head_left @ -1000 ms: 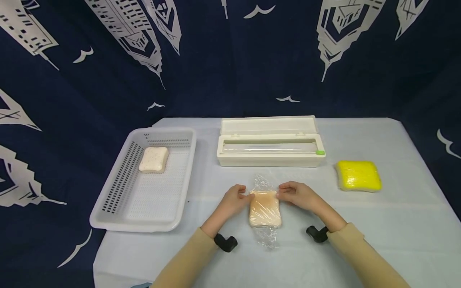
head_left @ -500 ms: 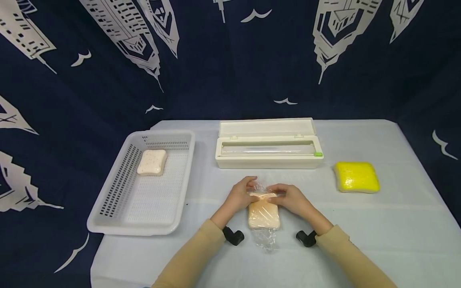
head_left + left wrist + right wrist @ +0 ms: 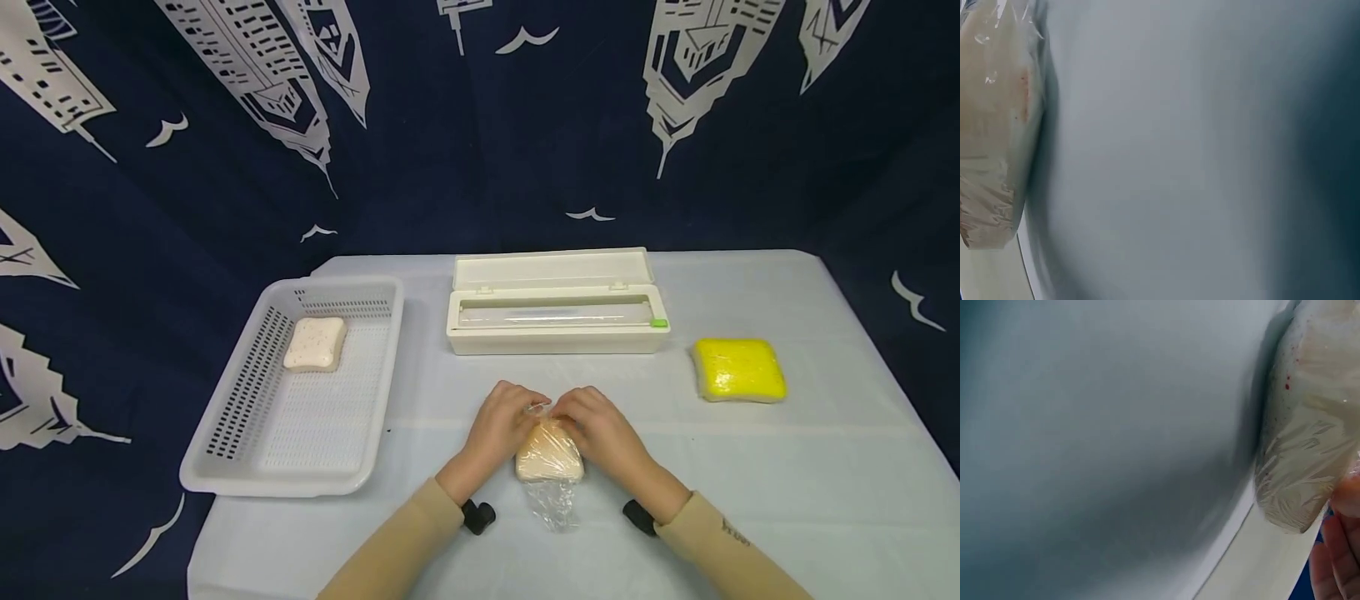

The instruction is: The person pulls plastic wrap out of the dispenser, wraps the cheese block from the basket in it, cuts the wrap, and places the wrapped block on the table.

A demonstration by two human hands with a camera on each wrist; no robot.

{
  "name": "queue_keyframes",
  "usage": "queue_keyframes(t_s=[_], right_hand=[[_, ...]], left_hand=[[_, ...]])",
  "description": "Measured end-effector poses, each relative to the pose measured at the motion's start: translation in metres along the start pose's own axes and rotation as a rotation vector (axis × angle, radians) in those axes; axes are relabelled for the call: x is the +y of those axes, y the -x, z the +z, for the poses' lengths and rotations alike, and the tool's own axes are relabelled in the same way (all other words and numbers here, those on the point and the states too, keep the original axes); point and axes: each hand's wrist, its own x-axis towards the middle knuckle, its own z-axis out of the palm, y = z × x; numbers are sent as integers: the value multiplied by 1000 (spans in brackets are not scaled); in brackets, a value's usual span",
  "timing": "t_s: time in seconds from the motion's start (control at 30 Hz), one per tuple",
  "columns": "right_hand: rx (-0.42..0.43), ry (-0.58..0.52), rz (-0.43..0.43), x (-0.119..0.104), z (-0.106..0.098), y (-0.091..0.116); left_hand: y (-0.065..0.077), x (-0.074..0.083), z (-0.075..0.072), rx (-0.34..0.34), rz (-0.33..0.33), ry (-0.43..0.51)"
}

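A peach-topped, bread-like block (image 3: 550, 457) lies wrapped in clear plastic wrap (image 3: 553, 502) near the table's middle. One crumpled end of the wrap spreads flat on the near side. At the block's far edge, my left hand (image 3: 498, 427) pinches the other end of the wrap from the left. From the right, my right hand (image 3: 602, 432) pinches that same end, its fingertips close to the left ones. Small red specks mark the block (image 3: 1300, 419) in the right wrist view, where some right fingers (image 3: 1335, 556) show. No left fingers appear in the left wrist view.
Behind the hands stands a cream plastic-wrap dispenser (image 3: 558, 342), lid up, roll inside. A white perforated basket (image 3: 345, 482) on the left holds a pale speckled block (image 3: 316, 344). To the right lies a yellow wrapped block (image 3: 740, 370). White cloth covers the table (image 3: 847, 467).
Both hands have moved inward from the block's sides to its far end. They have gathered the far flap of wrap and now pinch it together. The head view has shifted slightly.
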Motion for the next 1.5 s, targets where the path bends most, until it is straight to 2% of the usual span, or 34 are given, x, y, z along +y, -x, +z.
queue_keyframes(t_s=[0.17, 0.33, 0.43, 0.67, 0.77, 0.87, 0.93, 1.03, 1.17, 1.23, 1.3, 1.4, 1.5], right_hand=[[-34, 42, -22, -4, -4, 2], [-54, 83, -55, -5, -7, 6], [-61, 117, -84, -7, -8, 8], [-117, 264, -253, -14, -11, 15], [-181, 357, -274, -18, -11, 19], [-256, 436, -240, -25, -12, 22], [-292, 459, -213, -28, -13, 23], [-318, 450, -176, -30, -13, 24], [-316, 345, -110, -31, -17, 27], [-272, 276, -92, -31, -21, 29], [-210, 223, -103, -31, -25, 33], [-123, 151, -151, -31, -30, 39], [-81, 105, -218, -33, -31, 45]], left_hand=[[9, -2, -4, -7, 98, -20], [20, 1, -12, -101, 157, -94], [26, 3, -14, -154, 207, -170], [41, 9, -19, -205, 326, -357], [46, 12, -22, -271, 332, -405], [49, 14, -23, -325, 332, -439], [49, 13, -22, -342, 320, -426], [50, 11, -20, -366, 278, -370], [55, 8, -22, -402, 194, -234], [59, 7, -24, -377, 183, -157], [62, 6, -27, -307, 222, -115], [67, 4, -29, -172, 341, -112], [71, 5, -27, -73, 482, -187]])
